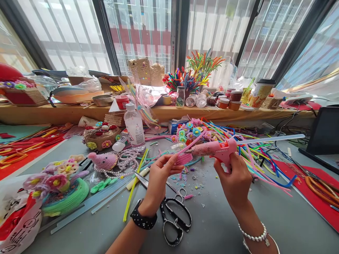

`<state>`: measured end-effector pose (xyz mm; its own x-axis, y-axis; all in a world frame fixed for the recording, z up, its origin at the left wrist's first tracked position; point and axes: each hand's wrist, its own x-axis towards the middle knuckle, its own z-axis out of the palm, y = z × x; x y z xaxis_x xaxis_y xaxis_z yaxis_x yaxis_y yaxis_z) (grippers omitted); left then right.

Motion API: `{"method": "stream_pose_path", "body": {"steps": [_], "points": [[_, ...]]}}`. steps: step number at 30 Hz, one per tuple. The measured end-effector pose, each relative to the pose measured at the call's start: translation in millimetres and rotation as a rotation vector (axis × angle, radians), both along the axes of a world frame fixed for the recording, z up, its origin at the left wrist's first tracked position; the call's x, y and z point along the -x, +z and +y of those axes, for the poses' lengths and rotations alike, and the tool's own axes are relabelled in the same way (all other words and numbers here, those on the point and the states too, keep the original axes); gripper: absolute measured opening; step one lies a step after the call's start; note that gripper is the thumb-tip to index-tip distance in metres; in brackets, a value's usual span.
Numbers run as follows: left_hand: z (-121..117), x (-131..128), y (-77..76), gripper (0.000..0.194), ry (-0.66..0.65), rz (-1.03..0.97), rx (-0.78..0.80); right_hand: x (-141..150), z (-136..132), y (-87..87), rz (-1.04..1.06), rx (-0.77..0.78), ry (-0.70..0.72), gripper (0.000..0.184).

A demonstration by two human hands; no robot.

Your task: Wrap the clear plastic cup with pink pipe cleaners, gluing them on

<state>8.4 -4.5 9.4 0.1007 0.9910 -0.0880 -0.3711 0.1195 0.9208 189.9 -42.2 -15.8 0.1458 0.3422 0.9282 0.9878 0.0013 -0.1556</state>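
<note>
My right hand (235, 178) is wrapped round the handle of a pink hot glue gun (218, 150), which has a long translucent glue stick (275, 138) sticking out of its back. The gun's nozzle points left, close to a pink fuzzy pipe-cleaner piece (184, 159) pinched in the fingers of my left hand (160, 176). I cannot tell whether the nozzle touches it. A pink strand extends up from that piece. Below my left hand lie black-handled scissors (176, 220) and a smaller metal pair (181, 193). A yellow pipe cleaner (132, 192) lies just left of them.
Colourful pipe cleaners (254, 158) spread behind the glue gun. A clear bottle (134, 128), bead strings (127, 162), a pink plush figure (102, 160) and a green flower craft (67, 197) stand on the left. Orange-handled scissors (320, 188) rest on red sheets at right. Jars and baskets line the window ledge (159, 114).
</note>
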Motion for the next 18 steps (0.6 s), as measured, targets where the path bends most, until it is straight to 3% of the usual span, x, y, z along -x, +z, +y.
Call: {"method": "stream_pose_path", "body": {"steps": [18], "points": [[0.0,1.0,-1.1,0.023,-0.018,-0.020,-0.034,-3.6,-0.9,1.2,-0.031,-0.028,-0.022,0.008]]}}
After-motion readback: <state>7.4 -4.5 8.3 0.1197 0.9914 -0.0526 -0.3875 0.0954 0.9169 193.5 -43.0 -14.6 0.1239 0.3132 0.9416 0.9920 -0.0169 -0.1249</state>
